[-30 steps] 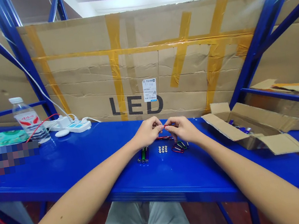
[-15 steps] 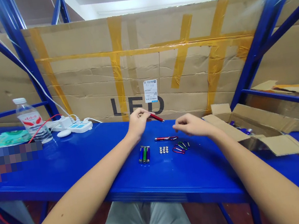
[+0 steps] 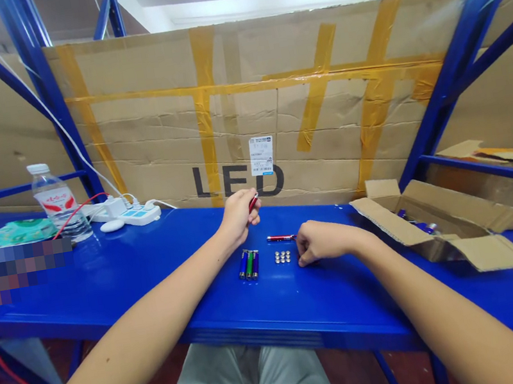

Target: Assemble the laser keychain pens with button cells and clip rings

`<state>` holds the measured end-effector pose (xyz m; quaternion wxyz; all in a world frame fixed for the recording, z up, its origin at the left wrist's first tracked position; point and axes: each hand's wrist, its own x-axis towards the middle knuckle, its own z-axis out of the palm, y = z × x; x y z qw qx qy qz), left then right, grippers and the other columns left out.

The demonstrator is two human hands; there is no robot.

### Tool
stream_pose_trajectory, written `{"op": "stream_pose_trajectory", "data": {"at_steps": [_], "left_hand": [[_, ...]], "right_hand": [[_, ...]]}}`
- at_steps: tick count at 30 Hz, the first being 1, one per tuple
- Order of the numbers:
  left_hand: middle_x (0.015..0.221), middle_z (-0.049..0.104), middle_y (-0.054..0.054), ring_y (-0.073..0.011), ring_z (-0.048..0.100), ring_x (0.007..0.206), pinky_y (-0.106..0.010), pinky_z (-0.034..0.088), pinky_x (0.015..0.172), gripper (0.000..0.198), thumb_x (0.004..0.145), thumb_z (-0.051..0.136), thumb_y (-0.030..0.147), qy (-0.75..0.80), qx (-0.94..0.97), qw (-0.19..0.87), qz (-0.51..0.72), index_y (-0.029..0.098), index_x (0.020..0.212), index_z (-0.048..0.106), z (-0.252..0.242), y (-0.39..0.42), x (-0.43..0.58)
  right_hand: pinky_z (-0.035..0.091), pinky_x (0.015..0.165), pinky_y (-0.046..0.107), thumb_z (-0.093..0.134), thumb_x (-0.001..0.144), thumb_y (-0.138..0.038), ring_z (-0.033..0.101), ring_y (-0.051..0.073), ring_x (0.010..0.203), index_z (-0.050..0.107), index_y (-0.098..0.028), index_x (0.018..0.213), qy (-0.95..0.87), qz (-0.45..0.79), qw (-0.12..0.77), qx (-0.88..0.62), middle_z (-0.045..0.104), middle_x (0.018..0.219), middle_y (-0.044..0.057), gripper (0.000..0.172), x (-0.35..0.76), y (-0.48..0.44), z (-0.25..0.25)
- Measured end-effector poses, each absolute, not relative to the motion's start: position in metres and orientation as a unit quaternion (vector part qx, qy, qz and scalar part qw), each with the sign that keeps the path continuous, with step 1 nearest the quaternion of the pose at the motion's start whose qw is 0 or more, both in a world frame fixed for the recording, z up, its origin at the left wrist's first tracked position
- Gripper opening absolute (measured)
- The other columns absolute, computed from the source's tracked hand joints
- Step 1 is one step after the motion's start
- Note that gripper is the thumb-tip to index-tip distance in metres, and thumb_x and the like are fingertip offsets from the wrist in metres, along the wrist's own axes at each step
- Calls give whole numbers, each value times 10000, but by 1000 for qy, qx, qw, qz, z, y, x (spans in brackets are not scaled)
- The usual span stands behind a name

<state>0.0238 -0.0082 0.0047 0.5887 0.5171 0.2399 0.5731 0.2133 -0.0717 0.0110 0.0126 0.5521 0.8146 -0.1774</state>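
My left hand (image 3: 238, 215) gripped a small red tube (image 3: 253, 201), its silver end showing past my thumb, raised above the blue counter (image 3: 226, 310). My right hand (image 3: 317, 241) was low over the counter, fingers curled downward; my own knuckles hid the fingertips, so I couldn't fairly tell whether they had closed on anything. A second red tube (image 3: 280, 237) lay just beside that hand. Nearer me, small silver discs (image 3: 282, 256) sat in two rows, and to their left a green tube (image 3: 249, 266) lay between two bluish ones. Well to the right, an open cardboard box (image 3: 400, 224) held some blue pieces (image 3: 422, 226).
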Motion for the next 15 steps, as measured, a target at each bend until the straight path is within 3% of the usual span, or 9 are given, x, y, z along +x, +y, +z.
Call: {"op": "stream_pose_trajectory", "data": {"at_steps": [6, 10, 15], "left_hand": [[595, 540, 31, -13, 297, 316, -173, 262, 349, 208, 879, 563, 297, 229, 536, 600, 547, 159, 749, 479, 2, -9, 24], [597, 543, 28, -16, 300, 317, -175, 260, 349, 187, 879, 549, 303, 223, 541, 607, 538, 158, 773, 496, 1, -9, 24], [567, 532, 33, -23, 299, 308, -180, 253, 346, 127, 870, 513, 243, 233, 559, 601, 522, 161, 772, 510, 2, -12, 26]], "right_hand": [[366, 498, 254, 610, 643, -218, 570, 151, 546, 685, -166, 666, 818, -181, 28, 545, 668, 617, 26, 94, 201, -79, 10], [329, 483, 257, 590, 654, -220, 512, 135, 514, 651, -160, 661, 826, -171, 8, 537, 632, 589, 17, 86, 203, -79, 9], [372, 564, 257, 450, 833, -269, 505, 134, 609, 555, -171, 691, 826, -118, -191, 517, 602, 656, 17, 202, 219, -71, 16]]}}
